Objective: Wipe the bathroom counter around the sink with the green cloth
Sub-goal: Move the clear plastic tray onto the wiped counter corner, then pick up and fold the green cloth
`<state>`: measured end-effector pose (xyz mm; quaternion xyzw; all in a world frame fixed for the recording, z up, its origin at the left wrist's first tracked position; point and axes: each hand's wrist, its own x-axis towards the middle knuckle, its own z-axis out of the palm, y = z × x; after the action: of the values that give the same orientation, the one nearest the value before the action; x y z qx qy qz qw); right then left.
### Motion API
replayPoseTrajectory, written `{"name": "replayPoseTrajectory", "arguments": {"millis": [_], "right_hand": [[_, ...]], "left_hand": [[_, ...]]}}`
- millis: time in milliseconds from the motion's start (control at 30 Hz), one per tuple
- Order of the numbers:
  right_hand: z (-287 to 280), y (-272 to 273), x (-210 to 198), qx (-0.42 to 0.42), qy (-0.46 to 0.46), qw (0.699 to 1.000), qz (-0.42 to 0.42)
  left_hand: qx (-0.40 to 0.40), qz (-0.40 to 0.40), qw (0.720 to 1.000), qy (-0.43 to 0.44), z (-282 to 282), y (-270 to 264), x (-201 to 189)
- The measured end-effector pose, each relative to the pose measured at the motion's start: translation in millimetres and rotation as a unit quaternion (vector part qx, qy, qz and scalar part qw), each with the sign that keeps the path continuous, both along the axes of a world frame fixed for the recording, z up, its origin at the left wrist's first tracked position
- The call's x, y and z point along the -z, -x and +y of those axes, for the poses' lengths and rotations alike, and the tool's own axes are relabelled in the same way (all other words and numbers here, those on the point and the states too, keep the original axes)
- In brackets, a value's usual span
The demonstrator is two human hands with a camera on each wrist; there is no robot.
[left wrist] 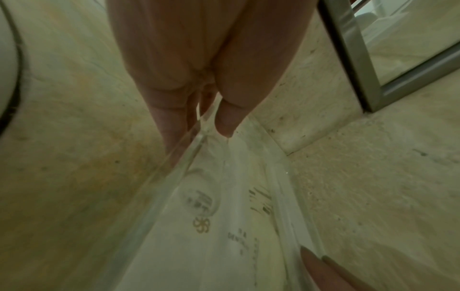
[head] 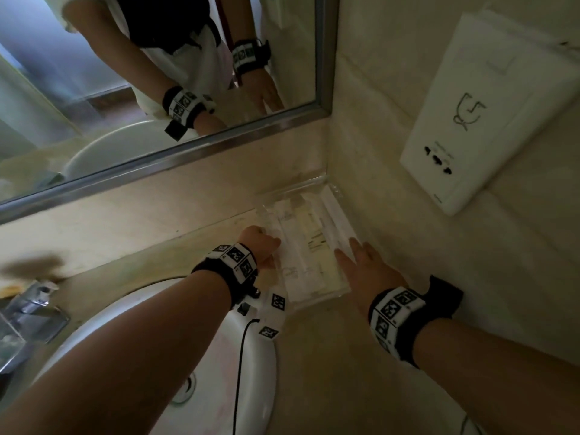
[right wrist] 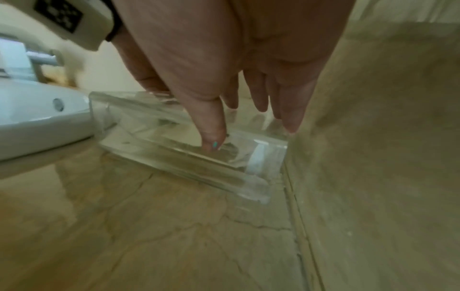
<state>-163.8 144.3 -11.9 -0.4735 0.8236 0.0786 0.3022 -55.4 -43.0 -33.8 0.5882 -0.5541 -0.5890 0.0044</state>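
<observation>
Your left hand (head: 262, 246) pinches the clear acrylic tray's (head: 329, 189) left rim — right hand (head: 365, 266), fingers straight, at its right edge. Tray sits in the marble counter (head: 314, 356) corner beside the sink (head: 260, 356). Green cloth — not visible.

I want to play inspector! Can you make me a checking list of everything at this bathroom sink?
Surface: beige marble counter, veined and cracked.
Job's things: white sink beside the tray; green cloth: nothing seen.
Clutter: clear tray of white packets in the corner.
Grippers: left hand grips the tray's left rim; right hand lies with straight fingers at its right side.
Cables: black cable from the left wrist camera, over the sink.
Surroundings: mirror, faucet, white wall box.
</observation>
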Motion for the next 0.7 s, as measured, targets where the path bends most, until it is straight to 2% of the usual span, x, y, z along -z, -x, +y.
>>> {"name": "replayPoseTrajectory", "arguments": {"millis": [333,433,567,633,700], "right_hand": [[-13,10,9,0.005,-0.011,1.000,0.026],[-13,12,7,-0.003,-0.017,1.000,0.022],[-4,0,4,-0.021,0.012,0.997,0.067],[4,-17,-4,-0.057,0.060,0.994,0.074],[11,-41,-8,-0.099,0.089,0.990,0.037]], "left_hand": [[-0.027,0.008,1.000,0.000,-7,7,6],[-0.014,-0.004,1.000,0.017,-3,6,3],[0.067,-0.081,0.991,0.088,9,-9,-1],[0.145,-0.140,0.968,0.149,18,-28,-3],[0.222,-0.173,0.937,0.206,34,-50,-9]]}}
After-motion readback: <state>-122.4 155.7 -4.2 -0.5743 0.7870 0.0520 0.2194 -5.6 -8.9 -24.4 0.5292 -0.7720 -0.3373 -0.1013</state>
